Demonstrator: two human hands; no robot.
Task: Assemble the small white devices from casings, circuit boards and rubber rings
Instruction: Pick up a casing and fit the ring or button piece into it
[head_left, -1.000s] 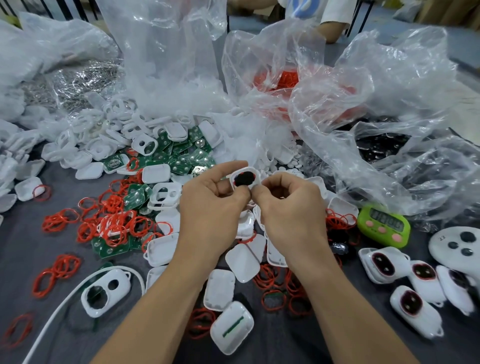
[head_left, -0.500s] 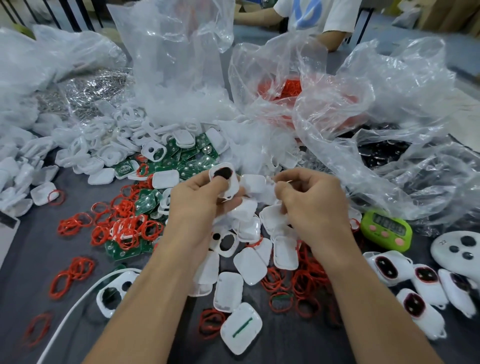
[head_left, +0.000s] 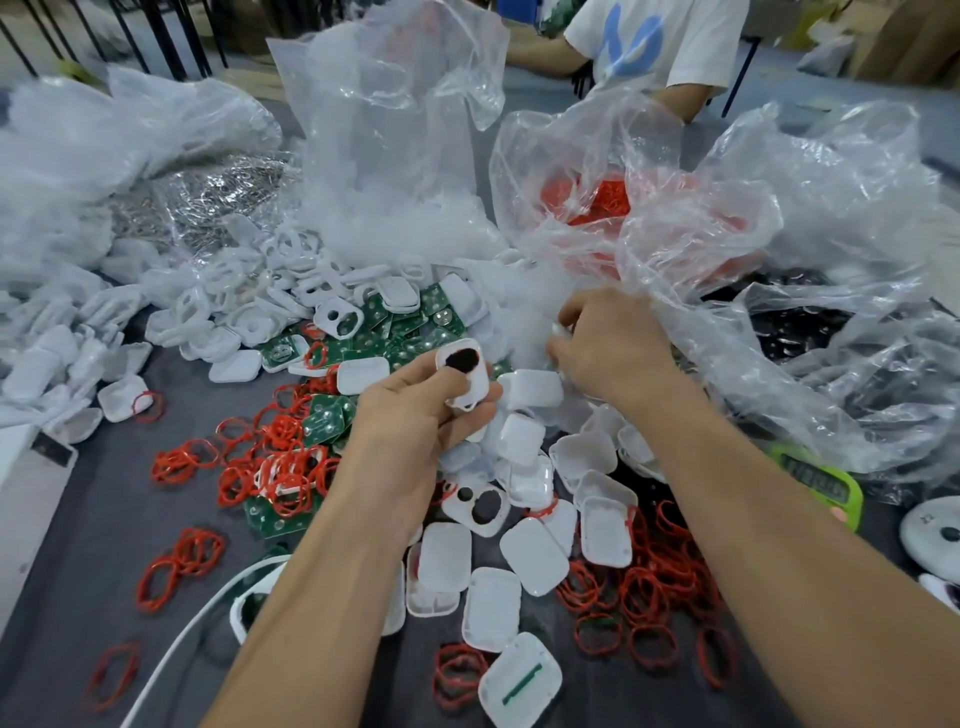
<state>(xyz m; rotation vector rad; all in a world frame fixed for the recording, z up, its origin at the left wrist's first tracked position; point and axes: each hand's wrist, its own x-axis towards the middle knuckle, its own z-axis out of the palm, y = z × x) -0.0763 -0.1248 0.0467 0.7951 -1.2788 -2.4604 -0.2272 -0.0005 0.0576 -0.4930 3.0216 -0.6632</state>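
Nearest the camera, well below the grip, a white rounded-rectangle plastic casing half with a green strip on it (head_left: 522, 686) is laid on the grey table (head_left: 78, 545). Loose red rubber rings (head_left: 649, 587) are scattered either side of it. A bit closer to the grip, a heap of plain white plastic casing halves (head_left: 530, 553) is piled up. A white casing front with two dark holes (head_left: 480, 506) is seen lying flat just under the left wrist.

The left hand (head_left: 415, 410) is curled round a small white plastic device casing with a dark oval window (head_left: 464, 371). It's pinched between thumb and fingers and held up off the table, window towards the camera (so that's where the task piece is). Just right of the grip, the right hand (head_left: 613, 343) is dug into a drift of tiny white plastic bits (head_left: 519, 296). Its fingers are curled, but whether anything is actually pinched can't be told.

Left of and beyond the grip, green circuit boards (head_left: 400, 322) are mixed in with more white casings. Far right of the grip, a lime green digital timer (head_left: 826, 480) is half tucked under a crumpled clear bag (head_left: 831, 260). Farthest back, a clear plastic bag stuffed with red rings (head_left: 597, 202) is slumped on the table, and a person in a white T-shirt (head_left: 649, 47) is seen behind it.
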